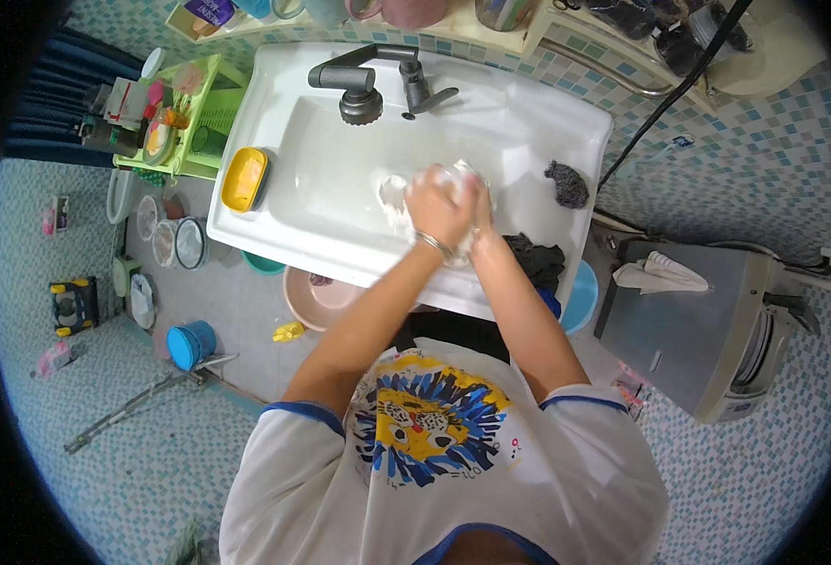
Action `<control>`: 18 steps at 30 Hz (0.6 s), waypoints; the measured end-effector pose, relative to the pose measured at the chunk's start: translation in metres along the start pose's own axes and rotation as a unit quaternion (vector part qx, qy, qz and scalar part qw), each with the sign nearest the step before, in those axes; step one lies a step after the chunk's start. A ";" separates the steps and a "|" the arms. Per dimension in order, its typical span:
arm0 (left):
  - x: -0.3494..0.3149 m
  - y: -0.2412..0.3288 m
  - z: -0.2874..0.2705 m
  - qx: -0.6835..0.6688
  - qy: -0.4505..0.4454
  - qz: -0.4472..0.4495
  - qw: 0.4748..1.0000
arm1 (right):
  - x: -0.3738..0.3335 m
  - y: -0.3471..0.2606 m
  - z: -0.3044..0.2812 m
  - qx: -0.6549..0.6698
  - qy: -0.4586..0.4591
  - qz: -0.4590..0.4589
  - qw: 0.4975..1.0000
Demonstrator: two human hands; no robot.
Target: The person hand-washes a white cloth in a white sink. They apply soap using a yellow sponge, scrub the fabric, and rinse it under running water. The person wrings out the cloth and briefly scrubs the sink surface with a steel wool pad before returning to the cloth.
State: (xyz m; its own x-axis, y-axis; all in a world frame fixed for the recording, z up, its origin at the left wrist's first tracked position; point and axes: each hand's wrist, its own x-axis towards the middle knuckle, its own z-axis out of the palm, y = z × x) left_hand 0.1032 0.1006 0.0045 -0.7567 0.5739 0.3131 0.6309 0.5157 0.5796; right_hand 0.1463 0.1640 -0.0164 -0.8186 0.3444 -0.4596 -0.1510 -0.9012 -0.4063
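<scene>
Over the basin of the white sink (330,235), my two hands press together around a wet white cloth (394,196). Parts of the cloth spread out to the left of the hands and below them, and whitish suds seem to cling to it. My left hand (438,203), with a bracelet at its wrist, lies on top with its fingers curled. Close against it on the right is my right hand (480,215), its fingers mostly hidden and smeared by motion. The dark faucet (362,102) stands behind them.
A yellow soap dish (245,180) sits on the sink's left rim. At right lie a dark mesh scrubber (568,185) and dark wet cloth (537,261). A green shelf (210,118) stands left, a washing machine (684,311) right. Basins, including a pink one (314,297), rest below.
</scene>
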 end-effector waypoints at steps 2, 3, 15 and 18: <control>0.030 -0.017 -0.020 -0.179 -0.176 -0.167 0.954 | -0.015 -0.003 0.025 0.018 0.083 0.000 0.996; 0.031 -0.017 -0.018 -0.262 -0.153 -0.172 0.937 | -0.015 -0.005 0.031 0.026 0.121 -0.003 0.992; 0.002 0.024 -0.034 0.013 -0.046 0.016 0.999 | -0.007 0.001 0.018 0.032 0.043 0.021 0.998; 0.023 0.016 -0.035 -0.043 -0.095 -0.053 0.993 | -0.004 0.002 0.021 -0.049 0.099 -0.018 0.994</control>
State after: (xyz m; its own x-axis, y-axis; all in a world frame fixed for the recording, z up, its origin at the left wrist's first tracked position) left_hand 0.0900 0.0993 0.0471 -0.7672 0.6329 0.1042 0.5263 0.5283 0.6663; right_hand 0.1380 0.1550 0.0007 -0.6877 0.4299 -0.5850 -0.1156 -0.8604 -0.4964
